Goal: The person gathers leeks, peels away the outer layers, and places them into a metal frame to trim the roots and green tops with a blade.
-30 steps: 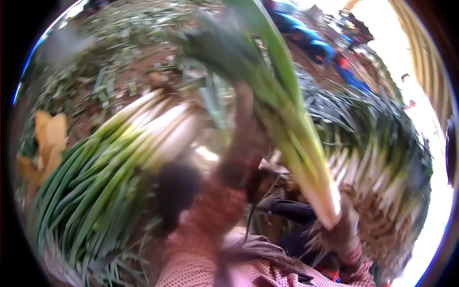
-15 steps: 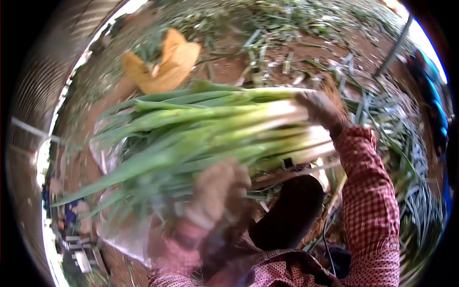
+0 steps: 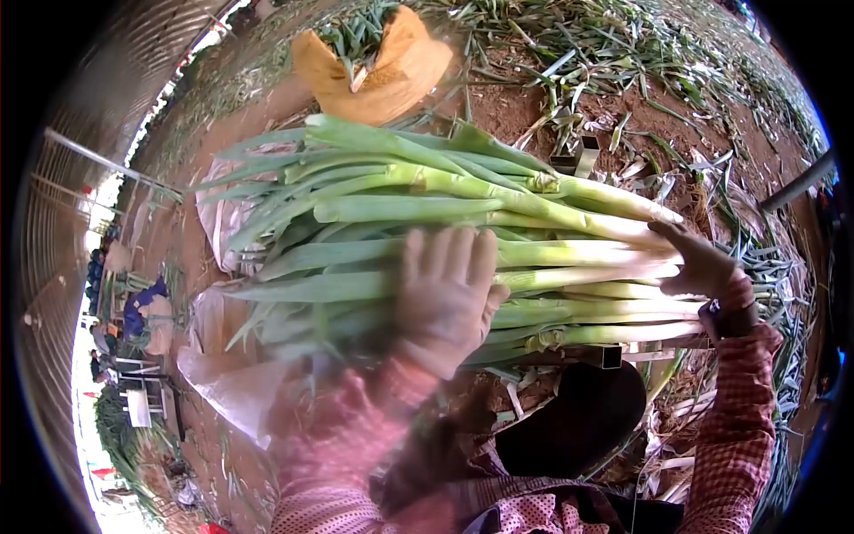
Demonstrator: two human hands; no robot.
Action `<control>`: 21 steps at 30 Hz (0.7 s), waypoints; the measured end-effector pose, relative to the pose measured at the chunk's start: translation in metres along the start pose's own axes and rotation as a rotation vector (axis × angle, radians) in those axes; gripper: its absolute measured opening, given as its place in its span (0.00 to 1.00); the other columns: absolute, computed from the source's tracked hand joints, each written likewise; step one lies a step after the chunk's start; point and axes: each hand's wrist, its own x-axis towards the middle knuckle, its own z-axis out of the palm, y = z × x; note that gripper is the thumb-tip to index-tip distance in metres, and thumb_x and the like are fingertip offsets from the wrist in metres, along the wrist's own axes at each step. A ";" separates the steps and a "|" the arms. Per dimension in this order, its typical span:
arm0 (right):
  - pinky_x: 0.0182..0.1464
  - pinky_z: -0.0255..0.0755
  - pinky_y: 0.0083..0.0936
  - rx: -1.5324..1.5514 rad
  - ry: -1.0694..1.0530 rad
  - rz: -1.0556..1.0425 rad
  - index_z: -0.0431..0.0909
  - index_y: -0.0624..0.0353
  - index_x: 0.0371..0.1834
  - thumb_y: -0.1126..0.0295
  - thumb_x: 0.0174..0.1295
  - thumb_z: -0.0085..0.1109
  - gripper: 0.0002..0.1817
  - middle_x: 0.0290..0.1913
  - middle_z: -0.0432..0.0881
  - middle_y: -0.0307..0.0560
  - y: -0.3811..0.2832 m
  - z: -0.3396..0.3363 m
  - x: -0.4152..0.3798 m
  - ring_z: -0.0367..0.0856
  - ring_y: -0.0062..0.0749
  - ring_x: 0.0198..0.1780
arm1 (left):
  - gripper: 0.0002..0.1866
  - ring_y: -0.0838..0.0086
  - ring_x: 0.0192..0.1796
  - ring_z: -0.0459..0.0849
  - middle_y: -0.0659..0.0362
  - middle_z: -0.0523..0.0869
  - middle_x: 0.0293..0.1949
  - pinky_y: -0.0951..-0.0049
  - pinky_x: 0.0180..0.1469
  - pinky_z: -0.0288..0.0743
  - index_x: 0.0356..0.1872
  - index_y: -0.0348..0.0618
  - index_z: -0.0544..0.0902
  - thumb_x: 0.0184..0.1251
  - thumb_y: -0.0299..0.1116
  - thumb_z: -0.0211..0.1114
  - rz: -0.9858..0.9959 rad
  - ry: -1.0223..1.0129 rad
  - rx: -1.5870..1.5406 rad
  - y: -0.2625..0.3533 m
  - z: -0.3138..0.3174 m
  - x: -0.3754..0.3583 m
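Observation:
A wide pile of Welsh onions (image 3: pixel 427 182) lies across the view, green leaves to the left and white ends to the right. My left hand (image 3: pixel 449 294), in a pale glove, rests flat on top of the green stalks with its fingers stretched out. At the white ends, my gloved right hand (image 3: pixel 698 260) touches the stalk tips, its fingers and thumb apart. Beneath the pile, a metal frame shows its square tube end (image 3: pixel 611 357). Clear plastic sheeting (image 3: pixel 222 365) sticks out under the leaves; the leaf tips nearest my left sleeve are blurred.
Beyond the pile, a yellow-orange sack (image 3: pixel 382 84) holds green leaves. Cut leaves (image 3: pixel 614 62) litter the brown soil, with more trimmings (image 3: pixel 783 294) at the right. A grey pole (image 3: pixel 798 181) stands at the far right. Other people (image 3: pixel 147 311) are small at the far left, near a white stool (image 3: pixel 140 405).
My left hand has moved up onto the green stalks and flattened there. My right hand has shifted along the white ends, and its fingers have spread. The view has also shifted.

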 end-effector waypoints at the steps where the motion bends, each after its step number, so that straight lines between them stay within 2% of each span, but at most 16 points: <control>1: 0.65 0.73 0.38 0.181 -0.009 0.002 0.67 0.56 0.71 0.68 0.53 0.71 0.39 0.68 0.71 0.58 -0.010 -0.011 0.005 0.76 0.46 0.64 | 0.32 0.58 0.62 0.75 0.53 0.79 0.58 0.43 0.71 0.56 0.63 0.43 0.75 0.69 0.57 0.53 -0.004 0.028 -0.009 0.001 0.002 -0.003; 3: 0.59 0.77 0.34 0.055 0.271 -0.212 0.70 0.57 0.69 0.67 0.60 0.68 0.32 0.63 0.77 0.59 -0.034 -0.007 0.029 0.81 0.43 0.57 | 0.32 0.58 0.62 0.75 0.53 0.79 0.58 0.43 0.71 0.55 0.63 0.43 0.75 0.69 0.57 0.54 -0.013 0.074 -0.026 0.008 0.006 -0.008; 5: 0.53 0.80 0.32 0.266 0.236 0.007 0.74 0.58 0.65 0.66 0.66 0.64 0.25 0.57 0.83 0.55 -0.066 0.001 0.063 0.83 0.39 0.51 | 0.31 0.57 0.62 0.75 0.53 0.79 0.59 0.43 0.71 0.55 0.63 0.42 0.76 0.69 0.56 0.54 -0.030 0.095 -0.020 0.011 0.008 -0.014; 7: 0.49 0.80 0.30 0.296 0.031 0.002 0.78 0.59 0.61 0.67 0.68 0.60 0.19 0.47 0.87 0.50 -0.085 0.010 0.090 0.84 0.34 0.44 | 0.30 0.57 0.61 0.76 0.52 0.80 0.57 0.44 0.71 0.55 0.62 0.42 0.78 0.73 0.56 0.52 -0.040 0.115 -0.049 0.014 0.004 -0.016; 8: 0.45 0.80 0.30 0.181 0.121 -0.128 0.83 0.60 0.50 0.67 0.69 0.58 0.11 0.37 0.87 0.45 -0.083 0.023 0.098 0.84 0.30 0.39 | 0.29 0.57 0.60 0.76 0.52 0.81 0.57 0.44 0.71 0.56 0.61 0.42 0.78 0.73 0.56 0.51 -0.045 0.121 -0.057 0.015 0.004 -0.018; 11: 0.45 0.77 0.31 0.301 0.280 -0.162 0.82 0.64 0.43 0.62 0.70 0.59 0.14 0.36 0.86 0.49 -0.044 0.024 0.119 0.83 0.31 0.40 | 0.29 0.57 0.59 0.78 0.53 0.83 0.54 0.45 0.71 0.55 0.59 0.42 0.80 0.75 0.56 0.49 -0.045 0.185 -0.069 0.015 0.010 -0.023; 12: 0.45 0.76 0.33 0.222 0.318 -0.083 0.80 0.64 0.41 0.64 0.71 0.55 0.12 0.34 0.86 0.51 -0.035 0.021 0.120 0.83 0.36 0.37 | 0.29 0.57 0.58 0.79 0.53 0.83 0.53 0.45 0.71 0.55 0.58 0.42 0.81 0.75 0.57 0.49 -0.050 0.203 -0.081 0.016 0.012 -0.024; 16: 0.44 0.75 0.34 0.092 0.529 0.059 0.80 0.64 0.40 0.66 0.70 0.54 0.11 0.34 0.84 0.55 -0.025 0.032 0.121 0.83 0.42 0.37 | 0.29 0.58 0.58 0.79 0.54 0.84 0.53 0.45 0.71 0.55 0.57 0.43 0.82 0.76 0.57 0.48 -0.071 0.226 -0.098 0.018 0.011 -0.023; 17: 0.43 0.75 0.34 0.101 0.576 0.092 0.80 0.64 0.40 0.64 0.71 0.54 0.12 0.34 0.84 0.54 -0.024 0.034 0.124 0.83 0.38 0.36 | 0.29 0.58 0.58 0.79 0.54 0.84 0.52 0.46 0.72 0.54 0.57 0.43 0.82 0.76 0.57 0.47 -0.073 0.235 -0.099 0.017 0.012 -0.024; 19: 0.42 0.75 0.35 0.232 0.483 0.253 0.81 0.63 0.38 0.64 0.70 0.57 0.12 0.33 0.85 0.52 -0.029 0.033 0.122 0.83 0.42 0.33 | 0.29 0.59 0.58 0.80 0.54 0.84 0.52 0.46 0.72 0.54 0.56 0.43 0.82 0.76 0.56 0.47 -0.069 0.248 -0.111 0.018 0.014 -0.026; 20: 0.41 0.75 0.33 0.092 0.358 0.024 0.82 0.64 0.38 0.61 0.71 0.56 0.15 0.31 0.85 0.52 -0.020 0.031 0.122 0.81 0.39 0.32 | 0.29 0.59 0.58 0.80 0.54 0.85 0.51 0.46 0.72 0.54 0.56 0.43 0.82 0.77 0.56 0.47 -0.069 0.247 -0.116 0.018 0.015 -0.026; 21: 0.40 0.74 0.32 0.170 0.189 0.096 0.82 0.65 0.37 0.58 0.73 0.52 0.19 0.29 0.84 0.51 -0.019 0.027 0.122 0.79 0.37 0.30 | 0.29 0.59 0.58 0.80 0.54 0.85 0.51 0.46 0.72 0.54 0.56 0.43 0.82 0.77 0.56 0.47 -0.071 0.248 -0.120 0.018 0.015 -0.026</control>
